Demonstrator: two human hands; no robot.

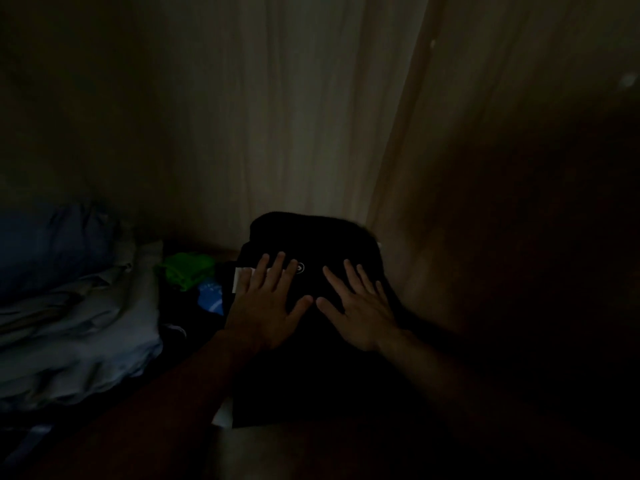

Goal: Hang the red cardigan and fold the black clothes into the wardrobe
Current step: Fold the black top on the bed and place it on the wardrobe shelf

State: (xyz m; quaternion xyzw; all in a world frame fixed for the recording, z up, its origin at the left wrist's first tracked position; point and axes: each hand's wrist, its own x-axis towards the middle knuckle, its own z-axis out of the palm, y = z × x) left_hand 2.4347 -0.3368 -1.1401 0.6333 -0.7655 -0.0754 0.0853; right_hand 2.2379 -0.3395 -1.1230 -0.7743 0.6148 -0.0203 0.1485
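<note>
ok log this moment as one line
left hand: flat on black garment | right hand: flat on same | light: dim

Place: a home is indicated; the view is taken inside a wardrobe (398,202) used for storing clothes.
Walls: a pale wood-grain back panel (294,116) is joined at a corner by a browner side panel (485,168).
Stored clothing: folded black clothes (311,237) are stacked against that corner; a green garment (187,270) and a blue item (211,296) are laid just beside them.
Left side: crumpled pale blue-grey fabric (79,334) is piled, with a darker blue cloth (52,244) behind it.
Light: the space is dimly lit, and the lower right is lost in shadow.
</note>
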